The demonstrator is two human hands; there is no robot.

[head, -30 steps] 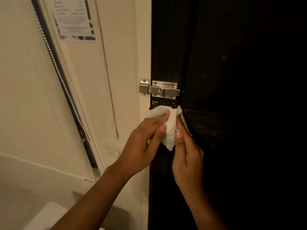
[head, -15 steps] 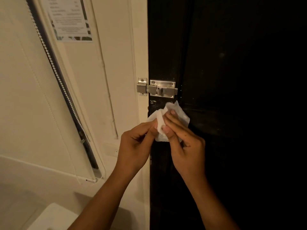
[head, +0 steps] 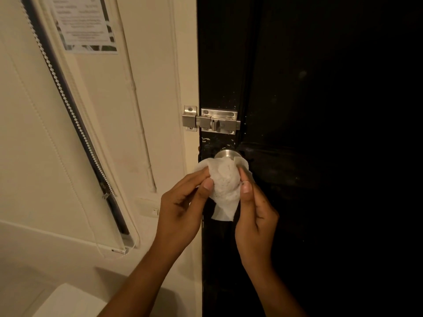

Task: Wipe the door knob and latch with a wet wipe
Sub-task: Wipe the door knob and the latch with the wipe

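A white wet wipe [head: 225, 186] is draped over the front of the round metal door knob [head: 226, 154] on the black door [head: 320, 133]; only the knob's top edge shows above it. My left hand [head: 183, 207] pinches the wipe's left side with thumb and fingers. My right hand [head: 254, 216] holds its right side, thumb pressed on the wipe. The silver slide latch [head: 211, 122] sits just above the knob, spanning the door edge and the cream frame, untouched by either hand.
The cream wall and door frame [head: 190, 65] stand left of the door. A printed notice [head: 84, 24] hangs high on the wall beside a window blind [head: 45, 133] with a beaded chain. A wall switch [head: 148, 207] is near my left wrist. A white object [head: 68, 303] lies at bottom left.
Both hands spread the bunched wipe out and laid it over the knob. The knob's metal top has come into sight.
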